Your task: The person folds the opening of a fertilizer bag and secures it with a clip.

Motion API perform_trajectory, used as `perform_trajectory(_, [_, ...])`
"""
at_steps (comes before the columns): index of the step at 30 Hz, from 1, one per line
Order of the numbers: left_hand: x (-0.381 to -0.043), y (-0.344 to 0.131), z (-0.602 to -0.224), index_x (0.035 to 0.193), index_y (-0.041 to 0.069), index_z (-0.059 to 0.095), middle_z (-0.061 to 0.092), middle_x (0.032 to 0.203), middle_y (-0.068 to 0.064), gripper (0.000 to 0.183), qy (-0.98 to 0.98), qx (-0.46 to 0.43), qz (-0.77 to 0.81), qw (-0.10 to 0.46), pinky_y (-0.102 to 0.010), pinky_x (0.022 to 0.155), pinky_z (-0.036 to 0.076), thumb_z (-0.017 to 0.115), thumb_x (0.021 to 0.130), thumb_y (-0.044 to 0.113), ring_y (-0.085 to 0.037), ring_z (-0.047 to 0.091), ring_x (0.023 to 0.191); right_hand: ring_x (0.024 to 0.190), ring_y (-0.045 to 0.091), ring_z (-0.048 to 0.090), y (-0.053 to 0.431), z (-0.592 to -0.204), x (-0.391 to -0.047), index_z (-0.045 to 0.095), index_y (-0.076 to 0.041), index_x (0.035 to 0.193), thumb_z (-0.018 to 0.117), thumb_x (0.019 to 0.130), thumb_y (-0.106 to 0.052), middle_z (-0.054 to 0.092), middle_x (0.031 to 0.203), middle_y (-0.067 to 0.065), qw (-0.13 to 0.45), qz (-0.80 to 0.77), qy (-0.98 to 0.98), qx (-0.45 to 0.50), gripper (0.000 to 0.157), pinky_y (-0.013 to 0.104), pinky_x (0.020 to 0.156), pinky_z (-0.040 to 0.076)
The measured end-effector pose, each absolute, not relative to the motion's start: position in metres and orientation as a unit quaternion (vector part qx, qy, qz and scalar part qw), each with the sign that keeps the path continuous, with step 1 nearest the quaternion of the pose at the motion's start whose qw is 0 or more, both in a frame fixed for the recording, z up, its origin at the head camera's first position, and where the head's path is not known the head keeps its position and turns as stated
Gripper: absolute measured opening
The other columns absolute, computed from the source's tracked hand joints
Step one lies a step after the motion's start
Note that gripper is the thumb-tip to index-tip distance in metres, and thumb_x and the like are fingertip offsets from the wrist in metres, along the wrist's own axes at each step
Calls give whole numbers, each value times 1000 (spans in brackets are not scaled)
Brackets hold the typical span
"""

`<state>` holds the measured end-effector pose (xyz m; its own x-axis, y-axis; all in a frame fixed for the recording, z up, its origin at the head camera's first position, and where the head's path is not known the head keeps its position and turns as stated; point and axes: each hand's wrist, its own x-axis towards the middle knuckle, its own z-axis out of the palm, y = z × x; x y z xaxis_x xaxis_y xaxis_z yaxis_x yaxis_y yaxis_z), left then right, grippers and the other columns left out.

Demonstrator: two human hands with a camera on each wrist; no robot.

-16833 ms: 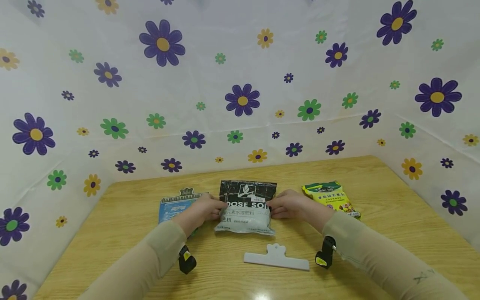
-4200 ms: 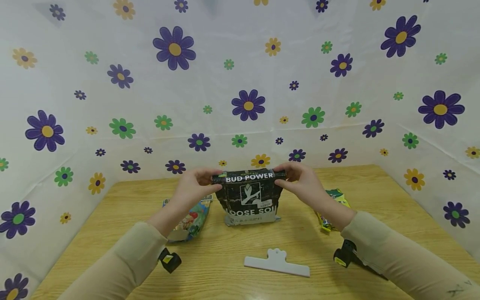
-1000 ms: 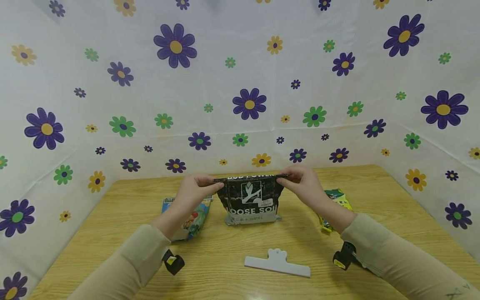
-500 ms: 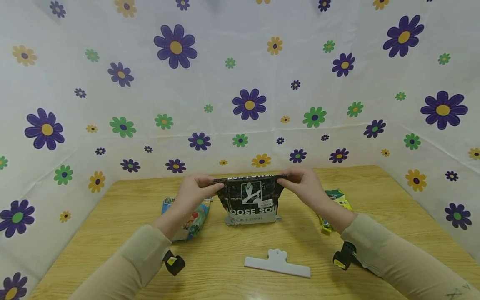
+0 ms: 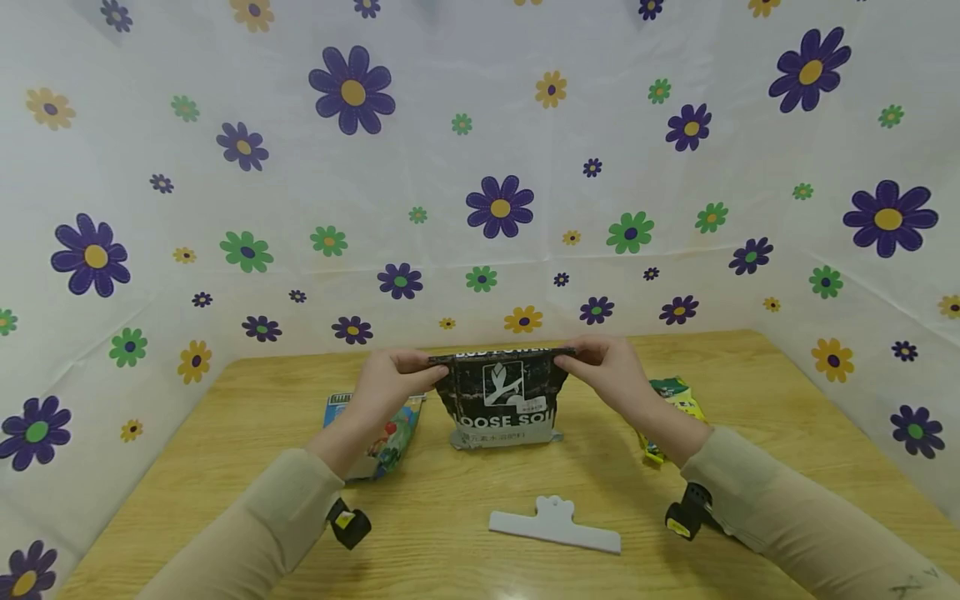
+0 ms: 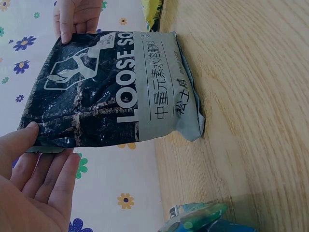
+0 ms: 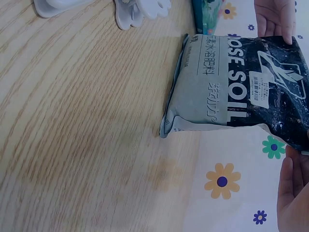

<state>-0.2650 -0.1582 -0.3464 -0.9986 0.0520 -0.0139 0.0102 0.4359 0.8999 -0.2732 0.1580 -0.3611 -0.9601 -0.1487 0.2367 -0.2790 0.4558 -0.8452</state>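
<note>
A black and grey fertilizer bag [image 5: 504,404] printed "LOOSE SOIL" stands upright on the wooden table, its top edge folded over. At its upper left corner my left hand [image 5: 382,385] pinches the fold between thumb and fingers. The upper right corner is pinched the same way by my right hand [image 5: 611,371]. Both wrist views show the bag [image 6: 111,89] with its bottom on the tabletop; creases cross its black part. In front of it lies a white wide clip [image 5: 555,525], touched by neither hand.
Left of the bag, a blue printed packet [image 5: 390,437] with a clip along its top is partly behind my left arm. A yellow and green packet [image 5: 678,400] lies at right, partly behind my right wrist. A flowered white cloth [image 5: 420,167] hangs around the table [image 5: 420,542].
Earlier the bag leaned back and my hands were at its sides. Then they gripped its top, and the top strip has since folded backward. Over the last second nothing has visibly moved.
</note>
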Motion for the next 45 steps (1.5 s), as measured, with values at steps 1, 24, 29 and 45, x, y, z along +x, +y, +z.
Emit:
perform_trajectory(1, [-265,-158,-346,135,0,70,69,141,-22,41,847,18,531,20,-55,114,54,75,101,24,-35,74,120,87,10,69,158,-361,-273,78,1,119,73,101,-12,79,112,19,65,506,-851,125,22,20,78,56])
perform_trajectory(24, [-264,-158,-348,128,0,74,73,135,-21,34,839,23,544,10,-54,112,56,76,100,20,-29,76,113,106,19,69,155,-357,-273,75,1,125,72,103,-18,77,119,16,19,549,-832,76,29,43,104,58])
perform_trajectory(29, [-264,-156,-349,129,-1,73,70,138,-22,35,837,26,547,11,-56,115,53,76,101,19,-33,75,117,113,26,68,158,-357,-271,74,2,123,73,103,-20,77,116,12,8,558,-828,59,30,52,109,55])
perform_trajectory(45, [-265,-158,-347,131,-4,72,71,136,-24,38,841,33,541,7,-52,110,58,77,100,17,-25,78,107,120,35,71,159,-359,-267,71,3,128,71,104,-21,73,130,21,-7,567,-822,46,34,60,118,49])
